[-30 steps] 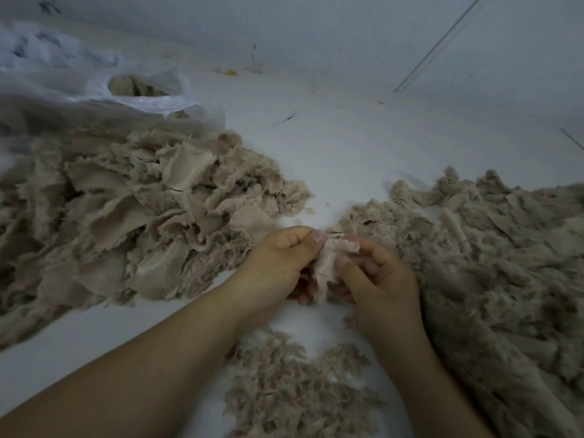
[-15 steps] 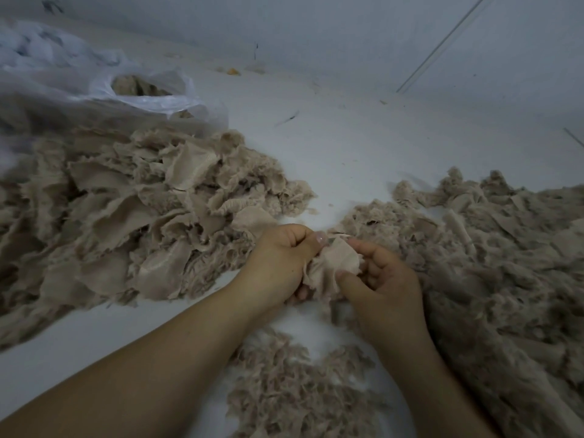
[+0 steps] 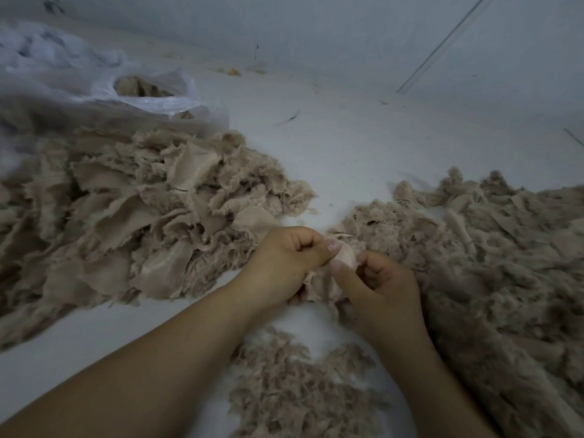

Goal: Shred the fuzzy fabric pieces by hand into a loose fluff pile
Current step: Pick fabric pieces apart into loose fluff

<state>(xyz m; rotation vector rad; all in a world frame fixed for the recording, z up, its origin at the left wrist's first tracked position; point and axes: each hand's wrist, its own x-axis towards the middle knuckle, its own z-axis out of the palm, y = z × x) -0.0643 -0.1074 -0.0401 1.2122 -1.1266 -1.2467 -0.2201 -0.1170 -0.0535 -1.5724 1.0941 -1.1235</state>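
My left hand point(image 3: 286, 262) and my right hand point(image 3: 380, 286) meet in the middle of the view, both pinching one small beige fuzzy fabric piece point(image 3: 346, 256) between thumb and curled fingers. The piece hangs down between the palms and is partly hidden by them. Below the hands lies a loose fluff pile point(image 3: 297, 387) of fine shredded fibres. A heap of whole fabric pieces point(image 3: 132, 210) fills the left side. Another large heap of fuzzy fabric point(image 3: 493, 257) spreads along the right.
A clear plastic bag point(image 3: 151, 99) holding more beige fabric lies at the back left on the white surface point(image 3: 347, 137). A pale wall rises behind. A small orange scrap point(image 3: 233, 72) sits near the wall.
My right hand's fingers have curled in tighter on the piece, and the fabric between the hands is bunched smaller than before. Both hands stay in about the same place.
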